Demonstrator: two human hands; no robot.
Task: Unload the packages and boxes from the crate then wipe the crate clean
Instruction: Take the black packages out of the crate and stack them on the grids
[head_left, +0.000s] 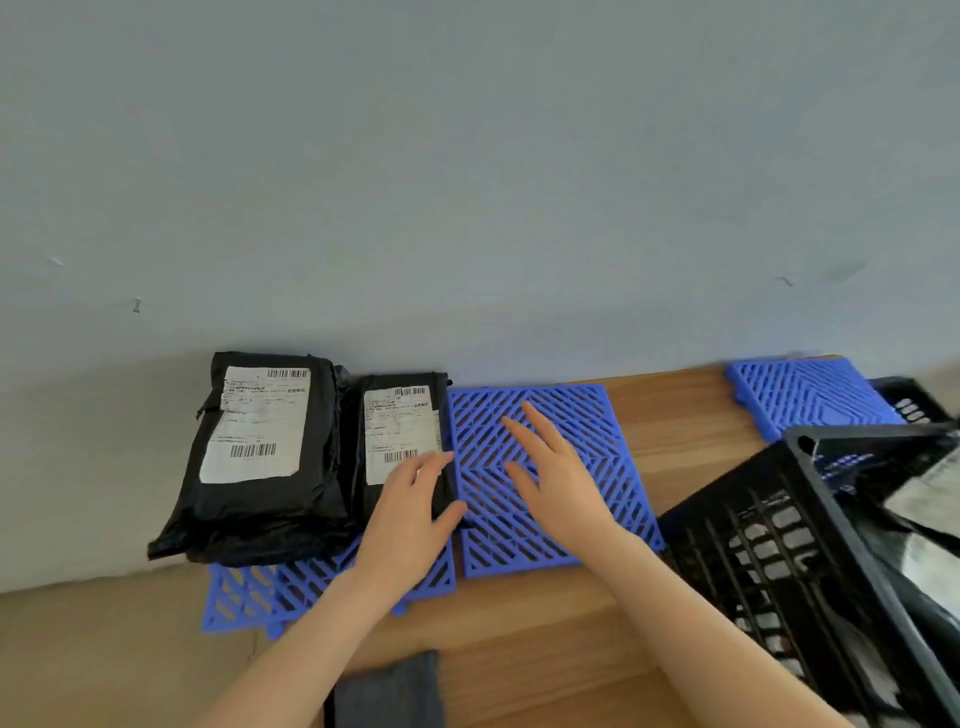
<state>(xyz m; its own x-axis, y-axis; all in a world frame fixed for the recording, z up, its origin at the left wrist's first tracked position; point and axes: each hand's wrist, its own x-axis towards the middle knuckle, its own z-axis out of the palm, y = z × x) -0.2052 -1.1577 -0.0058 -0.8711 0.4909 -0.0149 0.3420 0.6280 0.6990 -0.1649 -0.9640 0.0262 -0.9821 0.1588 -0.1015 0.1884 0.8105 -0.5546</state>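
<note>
Two black plastic mail packages with white labels lie side by side against the wall on blue grid mats: a large package (260, 457) at the left and a smaller package (400, 441) beside it. My left hand (410, 514) rests open on the smaller package's right edge. My right hand (550, 478) hovers open, fingers spread, over the bare blue mat (597, 431) to the right. The black slatted crate (769, 545) stands at the lower right with more packages inside, partly cut off by the frame.
A wooden table top (675, 415) carries everything. Another blue grid mat (810, 395) lies at the back right. A dark grey cloth (389, 691) lies at the table's front edge. A grey wall runs right behind the packages.
</note>
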